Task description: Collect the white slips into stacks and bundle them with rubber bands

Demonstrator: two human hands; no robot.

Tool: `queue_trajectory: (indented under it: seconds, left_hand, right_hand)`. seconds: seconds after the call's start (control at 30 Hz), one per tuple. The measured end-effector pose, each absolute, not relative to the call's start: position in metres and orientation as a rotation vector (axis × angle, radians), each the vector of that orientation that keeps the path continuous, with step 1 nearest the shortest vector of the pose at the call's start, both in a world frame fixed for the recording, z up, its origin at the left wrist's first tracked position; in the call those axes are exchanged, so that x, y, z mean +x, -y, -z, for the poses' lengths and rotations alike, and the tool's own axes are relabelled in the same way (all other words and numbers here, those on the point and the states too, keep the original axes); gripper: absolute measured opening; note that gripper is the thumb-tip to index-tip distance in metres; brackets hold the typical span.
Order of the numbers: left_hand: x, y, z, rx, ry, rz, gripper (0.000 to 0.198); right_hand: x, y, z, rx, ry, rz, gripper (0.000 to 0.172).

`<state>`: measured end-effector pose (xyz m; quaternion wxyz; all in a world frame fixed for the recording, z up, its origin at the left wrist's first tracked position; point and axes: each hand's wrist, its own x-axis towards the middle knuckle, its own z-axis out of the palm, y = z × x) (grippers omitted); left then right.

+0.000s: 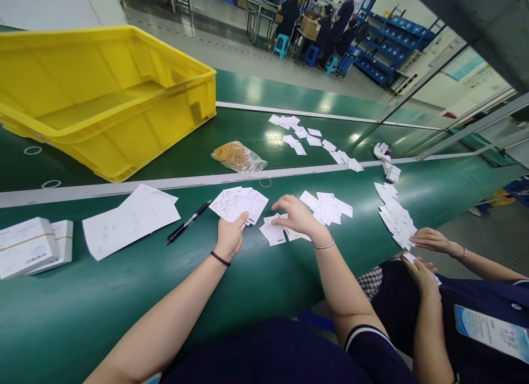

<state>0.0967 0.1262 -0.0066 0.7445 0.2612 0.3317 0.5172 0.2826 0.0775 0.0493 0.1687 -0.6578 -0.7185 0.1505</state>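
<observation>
My left hand (231,235) grips a fan of white printed cards (237,202), the thumb pressed on their lower edge. To its right, my right hand (298,216) hovers with bent, parted fingers over a few loose cards (273,234) on the green surface. Whether a fingertip touches one of them I cannot tell. Just beyond that hand lies another small spread of cards (328,209). A black pen (188,223) rests left of my left hand, beside white paper sheets (132,218).
Banded card stacks (28,246) sit far left. A yellow bin (165,122) and a bag of rubber bands (238,156) stand behind a pale rail (198,179). More cards (312,139) lie beyond it. At right, a co-worker's hands (432,241) handle cards near a long card pile (394,216).
</observation>
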Motion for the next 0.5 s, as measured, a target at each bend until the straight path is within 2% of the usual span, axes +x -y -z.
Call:
queue_trajectory:
  seconds: [0.1, 0.17, 0.27, 0.37, 0.5]
  left_hand:
    - [0.097, -0.126, 0.006, 0.562, -0.733, -1.125, 0.063]
    - [0.097, -0.126, 0.006, 0.561, -0.731, -1.123, 0.063]
    - [0.096, -0.127, 0.006, 0.553, -0.748, -1.136, 0.064]
    - [0.096, -0.127, 0.004, 0.561, -0.752, -1.133, 0.062]
    - [0.095, -0.124, 0.001, 0.566, -0.701, -1.071, 0.062]
  right_hand:
    - [0.288, -0.068, -0.04, -1.932, 2.237, -0.534, 0.061]
    - [0.285, -0.065, -0.036, -1.968, 2.227, -0.5, 0.064]
    - [0.282, -0.064, -0.036, -1.953, 2.118, -0.541, 0.043]
    - [0.281, -0.066, -0.039, -1.846, 1.732, -0.794, 0.022]
    - [0.269, -0.073, -0.032, -1.649, 1.16, -0.86, 0.029]
